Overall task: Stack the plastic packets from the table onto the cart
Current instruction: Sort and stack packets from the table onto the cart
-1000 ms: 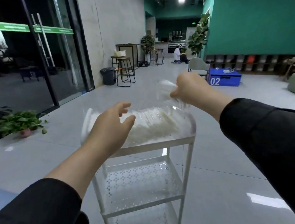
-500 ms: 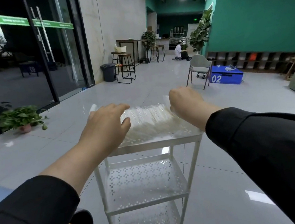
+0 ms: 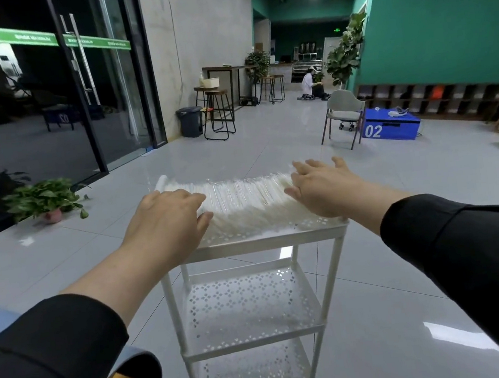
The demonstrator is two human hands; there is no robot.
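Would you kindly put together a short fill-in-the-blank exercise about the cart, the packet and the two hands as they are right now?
1. The plastic packet lies on the ____ shelf of the white cart.
2. The left hand and the right hand rest on the packet with fingers ____.
3. The white number on the blue box reads ____.
4. The two lower shelves of the cart hold ____ packets.

Missing words: top; straight; 02; no

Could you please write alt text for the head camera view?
Two hands, left hand and right hand, rest flat on a plastic packet of white sticks lying on the top shelf of a white cart; its lower shelves show nothing on them.
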